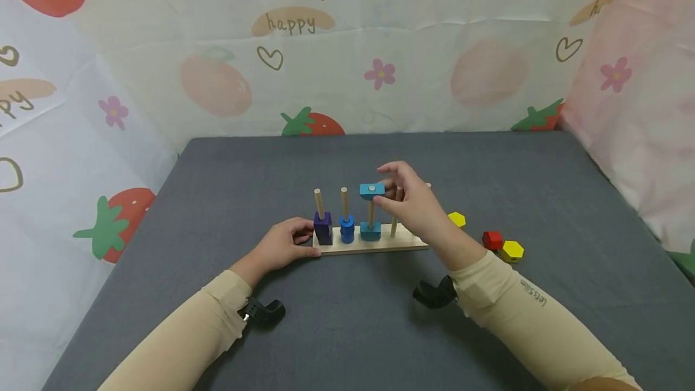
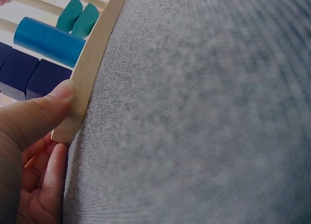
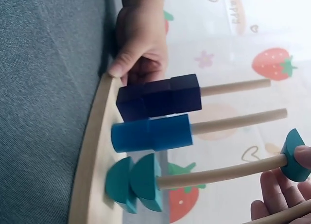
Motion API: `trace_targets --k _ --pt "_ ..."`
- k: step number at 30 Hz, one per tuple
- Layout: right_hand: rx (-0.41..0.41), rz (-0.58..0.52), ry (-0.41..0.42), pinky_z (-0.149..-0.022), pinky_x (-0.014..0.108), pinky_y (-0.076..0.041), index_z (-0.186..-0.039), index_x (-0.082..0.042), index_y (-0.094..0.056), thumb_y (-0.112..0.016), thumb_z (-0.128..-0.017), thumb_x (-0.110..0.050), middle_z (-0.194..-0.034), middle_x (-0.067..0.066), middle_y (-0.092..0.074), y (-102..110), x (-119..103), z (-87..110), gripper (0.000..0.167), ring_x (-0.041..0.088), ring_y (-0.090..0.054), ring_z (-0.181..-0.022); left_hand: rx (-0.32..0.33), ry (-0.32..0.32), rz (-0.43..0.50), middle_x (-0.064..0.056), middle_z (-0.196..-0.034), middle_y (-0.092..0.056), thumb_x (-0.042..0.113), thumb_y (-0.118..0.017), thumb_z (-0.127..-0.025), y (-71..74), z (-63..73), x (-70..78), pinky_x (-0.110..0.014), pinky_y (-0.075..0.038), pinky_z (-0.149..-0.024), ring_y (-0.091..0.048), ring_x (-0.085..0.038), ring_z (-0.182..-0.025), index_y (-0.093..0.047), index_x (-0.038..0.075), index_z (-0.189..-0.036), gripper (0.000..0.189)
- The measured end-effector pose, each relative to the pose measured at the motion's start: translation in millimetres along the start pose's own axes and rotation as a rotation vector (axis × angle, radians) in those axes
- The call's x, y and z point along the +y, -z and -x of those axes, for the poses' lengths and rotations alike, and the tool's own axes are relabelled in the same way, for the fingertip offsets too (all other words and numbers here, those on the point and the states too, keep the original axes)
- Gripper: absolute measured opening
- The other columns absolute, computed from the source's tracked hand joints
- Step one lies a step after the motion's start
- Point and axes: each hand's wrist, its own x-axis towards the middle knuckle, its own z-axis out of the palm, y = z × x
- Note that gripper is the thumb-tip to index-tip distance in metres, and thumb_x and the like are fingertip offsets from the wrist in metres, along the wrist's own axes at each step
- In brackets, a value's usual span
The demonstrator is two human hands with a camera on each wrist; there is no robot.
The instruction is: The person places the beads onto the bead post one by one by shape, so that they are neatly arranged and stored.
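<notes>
My left hand [image 1: 285,241] grips the left end of a wooden peg stacker base [image 1: 374,247], thumb on its front edge in the left wrist view. Over the third peg, my right hand [image 1: 411,205] pinches a teal half-round block [image 1: 364,191]. In the right wrist view this block [image 3: 292,161] sits around the peg's tip. Lower on that peg are two more teal half-round blocks [image 3: 146,182], flush with each other. Dark purple square blocks [image 1: 323,230] fill the lower part of the first peg. Blue cylinders [image 1: 347,232] are stacked on the second.
The fourth peg [image 1: 394,226] shows bare wood; the fifth is mostly behind my right hand. To the right on the grey cloth [image 1: 336,330] lie a red block [image 1: 492,240], a yellow hexagonal block [image 1: 512,250] and another yellow piece [image 1: 457,219]. A printed fabric backdrop [image 1: 412,101] rises behind.
</notes>
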Motion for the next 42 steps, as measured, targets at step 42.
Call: trace_targets --k 42 --pt "0.052 -0.046 -0.237 -0.090 0.040 -0.045 -0.110 -0.010 -0.055 -0.065 -0.085 -0.011 -0.107 0.008 -0.056 -37 62 4.7 0.027 0.024 -0.052 -0.097 0.001 0.007 0.024 0.002 -0.109 -0.058 0.030 -0.079 -0.070 -1.4 0.3 0.6 -0.027 -0.047 -0.090 -0.055 -0.013 -0.103 -0.062 0.015 -0.112 0.048"
